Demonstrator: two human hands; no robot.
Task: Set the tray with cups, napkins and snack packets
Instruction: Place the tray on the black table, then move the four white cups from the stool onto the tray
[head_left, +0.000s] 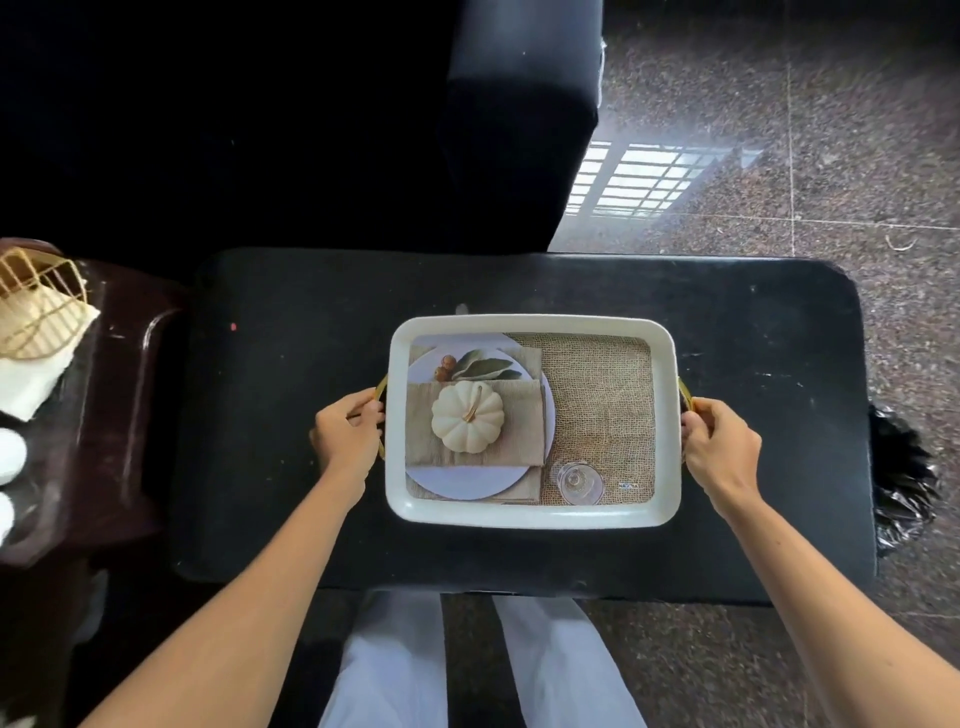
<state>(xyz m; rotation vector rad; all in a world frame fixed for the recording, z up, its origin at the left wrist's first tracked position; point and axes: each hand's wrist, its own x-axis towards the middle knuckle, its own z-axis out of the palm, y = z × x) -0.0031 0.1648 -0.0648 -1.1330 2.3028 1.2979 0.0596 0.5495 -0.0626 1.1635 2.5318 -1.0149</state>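
A white rectangular tray (530, 325) with gold side handles lies in the middle of a black padded bench (291, 426). Its floor bears a printed picture of a pumpkin, a plate, burlap and a glass; nothing real stands in it. My left hand (345, 431) grips the left handle and my right hand (719, 444) grips the right handle. White napkins (31, 379) sit under a gold wire holder (36, 306) on the dark side table at far left. White cups (8, 457) show partly at the left edge. No snack packets are in view.
A dark wooden side table (114, 415) stands left of the bench. A black sofa (519, 130) rises behind the bench. A black plastic bag (904, 478) sticks out past the bench's right end. Speckled stone floor (779, 104) lies to the right.
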